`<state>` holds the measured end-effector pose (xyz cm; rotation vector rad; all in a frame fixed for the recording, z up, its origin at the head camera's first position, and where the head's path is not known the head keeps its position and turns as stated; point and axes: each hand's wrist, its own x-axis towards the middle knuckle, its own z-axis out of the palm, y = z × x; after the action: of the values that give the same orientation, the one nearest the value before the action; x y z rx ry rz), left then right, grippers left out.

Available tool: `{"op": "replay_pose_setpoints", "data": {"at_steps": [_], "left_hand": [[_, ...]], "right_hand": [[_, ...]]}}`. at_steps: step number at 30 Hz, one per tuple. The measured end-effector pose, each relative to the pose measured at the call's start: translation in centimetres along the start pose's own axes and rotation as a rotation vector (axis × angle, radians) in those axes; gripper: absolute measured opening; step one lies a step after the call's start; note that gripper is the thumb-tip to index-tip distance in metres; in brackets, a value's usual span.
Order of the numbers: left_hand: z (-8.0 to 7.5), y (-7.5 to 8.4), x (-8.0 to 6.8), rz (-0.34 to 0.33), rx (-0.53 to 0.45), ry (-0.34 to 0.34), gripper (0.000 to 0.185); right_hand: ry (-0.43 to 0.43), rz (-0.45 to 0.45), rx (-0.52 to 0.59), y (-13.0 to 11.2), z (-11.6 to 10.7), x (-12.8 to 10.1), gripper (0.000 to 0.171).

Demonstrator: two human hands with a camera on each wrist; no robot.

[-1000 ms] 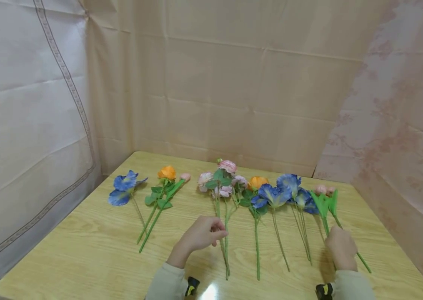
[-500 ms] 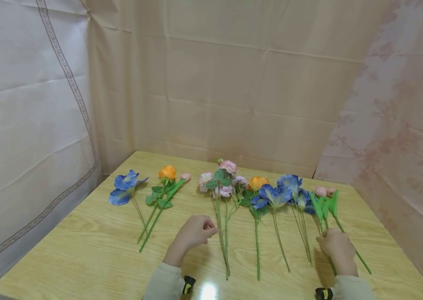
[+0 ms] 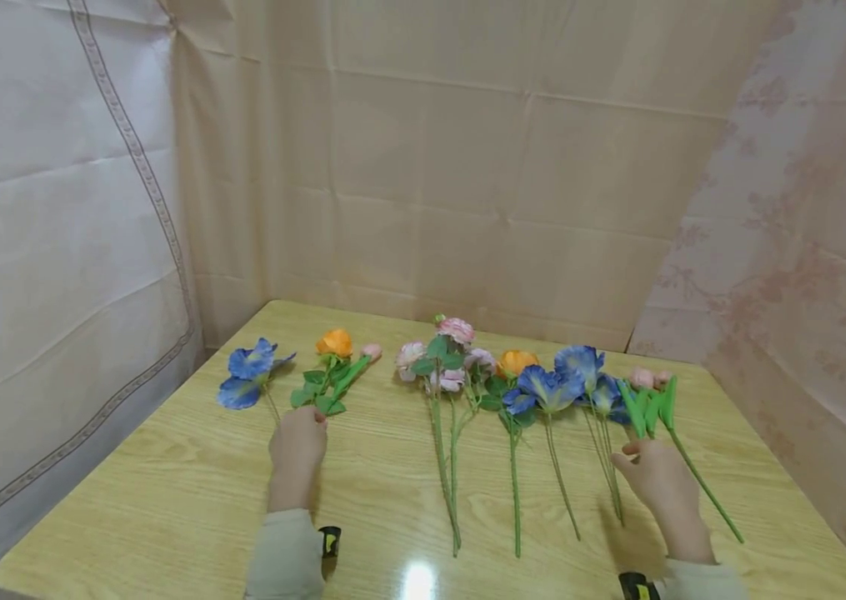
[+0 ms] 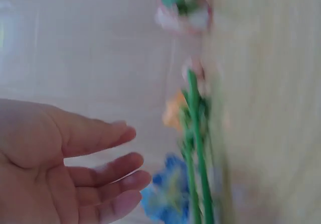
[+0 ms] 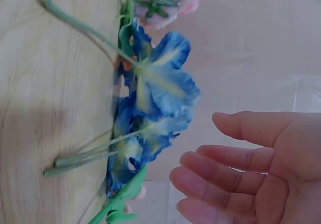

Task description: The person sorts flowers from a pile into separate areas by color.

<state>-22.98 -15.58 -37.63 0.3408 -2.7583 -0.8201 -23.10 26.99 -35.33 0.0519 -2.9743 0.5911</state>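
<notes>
Artificial flowers lie in a row on a wooden table point(image 3: 167, 500). My left hand point(image 3: 297, 442) hovers over the lower stems of the orange flower point(image 3: 334, 342) and pink bud point(image 3: 371, 352), beside a blue flower point(image 3: 246, 375). In the left wrist view the hand point(image 4: 118, 156) shows straight, relaxed fingers holding nothing, with a green stem point(image 4: 198, 143) just past them. My right hand point(image 3: 651, 475) sits between the blue flowers point(image 3: 565, 382) and the green-leaved pink buds point(image 3: 648, 380). In the right wrist view it point(image 5: 220, 158) is spread open near the blue blooms point(image 5: 155, 88).
A pink flower cluster point(image 3: 445, 358) and a second orange flower point(image 3: 515, 363) lie mid-table with long stems pointing towards me. Beige cloth walls close in the table on the left, back and right. The table's near edge runs just below my sleeves.
My left hand has left the pink cluster's stems and moved left to the orange flower's stems. My right hand has shifted slightly left and forward, off the pink buds' stem.
</notes>
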Motion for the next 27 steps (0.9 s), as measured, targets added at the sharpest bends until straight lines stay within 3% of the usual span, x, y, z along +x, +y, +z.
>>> {"op": "replay_pose_setpoints", "data": {"at_steps": [4,9,27], "left_hand": [[-0.6,-2.3,0.4,-0.068,0.013,-0.027,0.012],[-0.9,-3.7,0.5,-0.102,0.026,-0.09,0.012],[-0.6,-4.4,0.7,-0.119,0.07,-0.179,0.01]], "right_hand": [[0.001,-0.009,0.008,-0.6,0.1,-0.3,0.035],[-0.01,-0.014,0.02,-1.3,0.2,-0.5,0.037],[-0.031,-0.034,0.06,-2.3,0.9,-0.7,0.04]]}}
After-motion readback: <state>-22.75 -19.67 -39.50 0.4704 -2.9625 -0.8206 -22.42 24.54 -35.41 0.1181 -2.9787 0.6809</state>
